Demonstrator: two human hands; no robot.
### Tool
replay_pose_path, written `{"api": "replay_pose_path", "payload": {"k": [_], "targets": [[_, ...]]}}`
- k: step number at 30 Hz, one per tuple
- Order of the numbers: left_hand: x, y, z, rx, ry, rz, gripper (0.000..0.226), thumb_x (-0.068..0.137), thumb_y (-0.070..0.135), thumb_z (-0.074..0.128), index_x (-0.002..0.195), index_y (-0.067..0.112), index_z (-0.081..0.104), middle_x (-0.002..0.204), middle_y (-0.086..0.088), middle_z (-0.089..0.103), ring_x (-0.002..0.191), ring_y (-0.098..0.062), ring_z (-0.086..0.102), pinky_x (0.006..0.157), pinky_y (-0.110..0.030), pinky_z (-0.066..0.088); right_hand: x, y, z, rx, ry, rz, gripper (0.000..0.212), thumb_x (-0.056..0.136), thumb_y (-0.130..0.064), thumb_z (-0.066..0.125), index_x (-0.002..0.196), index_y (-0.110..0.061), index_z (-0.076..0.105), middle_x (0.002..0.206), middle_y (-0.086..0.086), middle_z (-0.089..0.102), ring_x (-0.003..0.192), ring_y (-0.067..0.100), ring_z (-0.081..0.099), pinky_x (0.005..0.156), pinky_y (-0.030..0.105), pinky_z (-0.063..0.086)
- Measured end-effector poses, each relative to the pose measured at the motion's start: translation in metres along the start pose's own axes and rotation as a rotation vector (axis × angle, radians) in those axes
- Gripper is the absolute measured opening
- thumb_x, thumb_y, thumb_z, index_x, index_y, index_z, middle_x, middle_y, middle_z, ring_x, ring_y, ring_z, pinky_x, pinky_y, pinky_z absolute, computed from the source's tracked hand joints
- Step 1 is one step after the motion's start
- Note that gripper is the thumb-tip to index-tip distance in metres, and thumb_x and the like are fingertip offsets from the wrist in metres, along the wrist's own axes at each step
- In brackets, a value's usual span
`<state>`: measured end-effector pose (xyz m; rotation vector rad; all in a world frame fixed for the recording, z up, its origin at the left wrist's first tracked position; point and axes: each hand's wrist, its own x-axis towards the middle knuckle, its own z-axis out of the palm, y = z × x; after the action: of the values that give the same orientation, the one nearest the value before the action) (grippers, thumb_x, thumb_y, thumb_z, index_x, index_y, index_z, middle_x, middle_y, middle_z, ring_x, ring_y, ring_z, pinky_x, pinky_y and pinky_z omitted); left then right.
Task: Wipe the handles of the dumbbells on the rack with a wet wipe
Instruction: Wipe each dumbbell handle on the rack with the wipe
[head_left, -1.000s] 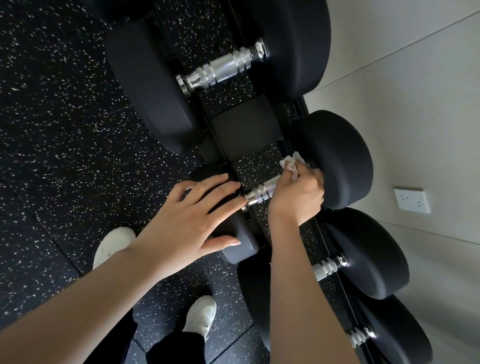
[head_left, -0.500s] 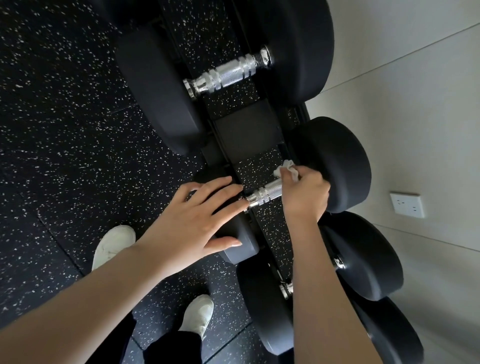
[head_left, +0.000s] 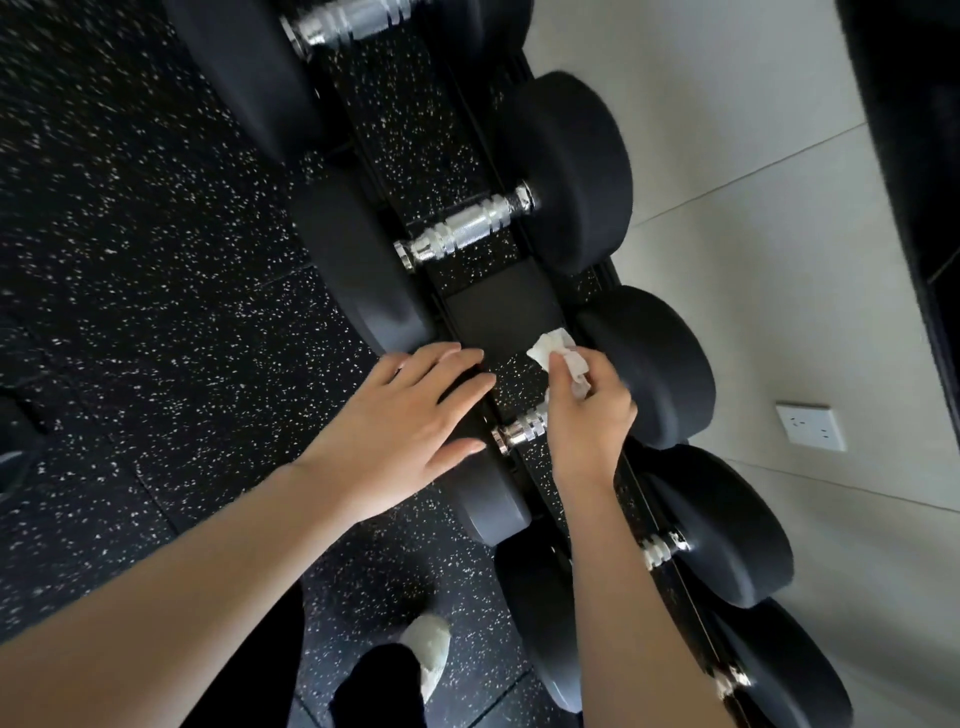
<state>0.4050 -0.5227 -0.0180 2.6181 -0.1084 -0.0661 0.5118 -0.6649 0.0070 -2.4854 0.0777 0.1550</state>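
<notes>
From the head camera, looking down, black dumbbells lie in a row on a black rack next to a pale wall.

The left grip is flat and loose, with straight fingers. It rests on the near black end of one dumbbell and holds nothing.

The right grip is curled and pinches the wet wipe between the thumb and the fingers. The white wipe is crumpled. Most of it sticks out past the fingertips, on the far side of the grip. A small bit hangs down inside the grip.

The shiny handle of this dumbbell lies just under the right grip, between the two grips. Only its left part shows; the grip hides the rest. I cannot tell if the wipe touches the handle.

The far black end of this dumbbell sits just right of the right grip.

The next dumbbell up the row has a bare silver handle.

A white socket is on the wall. A white shoe stands on the speckled floor.
</notes>
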Motion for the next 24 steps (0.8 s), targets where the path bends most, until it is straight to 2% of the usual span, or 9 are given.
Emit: {"api": "replay_pose_path", "payload": {"k": [3, 6, 9, 12, 15, 19, 22, 24], "targets": [[0.01, -0.016, -0.027, 0.053, 0.047, -0.045, 0.055, 0.089, 0.043, 0.05, 0.132, 0.008, 0.054, 0.138, -0.012, 0.05, 0.128, -0.032, 0.046, 0.095, -0.048, 0.044, 0.0, -0.012, 0.006, 0.052, 0.011, 0.003, 0.019, 0.087, -0.026, 0.062, 0.101, -0.015, 0.067, 0.085, 0.004, 0.069, 0.077, 0.021, 0.065, 0.07, 0.044, 0.056], [0.019, -0.034, -0.043, 0.106, 0.093, -0.103, 0.054, 0.093, 0.044, 0.045, 0.132, 0.008, 0.052, 0.137, -0.014, 0.049, 0.128, -0.033, 0.044, 0.095, -0.048, 0.041, 0.005, -0.027, 0.018, 0.118, 0.0, -0.019, 0.019, 0.086, -0.029, 0.06, 0.101, -0.018, 0.065, 0.08, -0.001, 0.066, 0.074, 0.022, 0.066, 0.065, 0.046, 0.057], [0.027, -0.052, -0.051, 0.155, 0.089, -0.159, 0.056, 0.092, 0.045, 0.046, 0.133, 0.007, 0.051, 0.137, -0.014, 0.049, 0.128, -0.034, 0.043, 0.095, -0.049, 0.04, 0.019, -0.048, 0.034, 0.181, 0.001, -0.013, 0.015, 0.09, -0.022, 0.06, 0.103, -0.015, 0.064, 0.067, -0.013, 0.056, 0.064, 0.018, 0.064, 0.062, 0.039, 0.059], [0.031, -0.067, -0.051, 0.174, 0.06, -0.208, 0.061, 0.085, 0.044, 0.053, 0.134, 0.008, 0.051, 0.138, -0.014, 0.05, 0.128, -0.035, 0.044, 0.095, -0.05, 0.039, 0.036, -0.061, 0.052, 0.265, 0.06, 0.059, 0.013, 0.091, -0.021, 0.059, 0.102, -0.015, 0.063, 0.062, -0.017, 0.053, 0.062, 0.022, 0.066, 0.056, 0.032, 0.057], [0.036, -0.085, -0.048, 0.208, 0.045, -0.218, 0.062, 0.085, 0.047, 0.054, 0.133, 0.008, 0.052, 0.136, -0.014, 0.051, 0.129, -0.034, 0.044, 0.094, -0.05, 0.04, 0.057, -0.068, 0.07, 0.323, 0.112, 0.129, 0.013, 0.09, -0.022, 0.059, 0.102, -0.017, 0.064, 0.072, -0.012, 0.058, 0.072, 0.02, 0.066, 0.066, 0.034, 0.056], [0.042, -0.099, -0.047, 0.21, 0.024, -0.218, 0.068, 0.089, 0.058, 0.042, 0.133, 0.008, 0.053, 0.138, -0.012, 0.05, 0.131, -0.031, 0.041, 0.096, -0.049, 0.039, 0.072, -0.073, 0.091, 0.401, 0.188, 0.203, 0.014, 0.089, -0.019, 0.061, 0.102, -0.017, 0.066, 0.1, 0.005, 0.067, 0.082, 0.015, 0.064, 0.073, 0.029, 0.056], [0.042, -0.104, -0.046, 0.2, 0.0, -0.204, 0.072, 0.086, 0.062, 0.034, 0.132, 0.011, 0.054, 0.138, -0.009, 0.05, 0.132, -0.029, 0.039, 0.096, -0.046, 0.036, 0.076, -0.082, 0.103, 0.524, 0.3, 0.319, 0.016, 0.089, -0.015, 0.063, 0.104, -0.014, 0.068, 0.098, -0.002, 0.065, 0.082, 0.007, 0.06, 0.067, 0.014, 0.051], [0.042, -0.107, -0.046, 0.192, -0.009, -0.189, 0.071, 0.086, 0.062, 0.035, 0.132, 0.012, 0.054, 0.138, -0.008, 0.051, 0.132, -0.029, 0.039, 0.096, -0.045, 0.034, 0.08, -0.088, 0.111, 0.596, 0.367, 0.4, 0.014, 0.087, -0.014, 0.065, 0.101, -0.014, 0.069, 0.097, -0.003, 0.066, 0.085, 0.006, 0.061, 0.071, 0.014, 0.051]]}}
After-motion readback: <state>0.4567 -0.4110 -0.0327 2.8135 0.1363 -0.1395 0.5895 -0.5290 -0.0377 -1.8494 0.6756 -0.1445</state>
